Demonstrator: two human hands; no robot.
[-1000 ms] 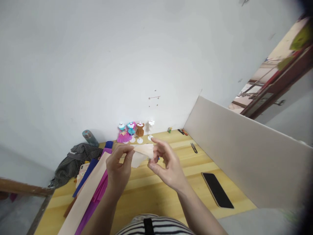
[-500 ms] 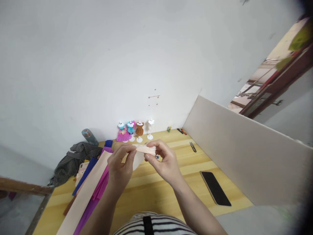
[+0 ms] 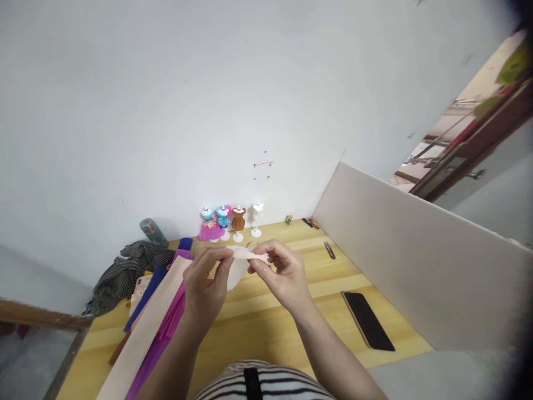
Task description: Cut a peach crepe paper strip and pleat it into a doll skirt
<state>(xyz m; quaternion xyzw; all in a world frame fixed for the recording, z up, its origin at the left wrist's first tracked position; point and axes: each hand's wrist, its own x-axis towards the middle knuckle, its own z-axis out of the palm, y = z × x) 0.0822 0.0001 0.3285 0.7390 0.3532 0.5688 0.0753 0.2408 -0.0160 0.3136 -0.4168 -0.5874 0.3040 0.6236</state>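
A pale peach strip of crepe paper [image 3: 236,271] is held up above the table between both hands. Thumb and fingertips of my left hand [image 3: 207,278] pinch its left part. Over on the other side, my right hand [image 3: 283,272] pinches the gathered end, whose frilled edge sticks out past the fingers. A broad flap of the strip hangs down between the hands. Beneath my left forearm lie long crepe paper lengths: a peach one [image 3: 144,333], magenta and purple ones [image 3: 166,328], and a blue one [image 3: 144,300].
Mini mannequins [image 3: 238,219] stand along the wall, three dressed and one bare white. Thread snips [image 3: 329,250] and a phone [image 3: 368,321] lie to the right, beside a white partition [image 3: 400,250]. A bottle [image 3: 153,232] and striped cloth [image 3: 131,272] are at the left.
The fingers of my right hand have squeezed the gathered end narrower, and that hand has shifted slightly right. My left hand keeps its pinch almost unmoved.
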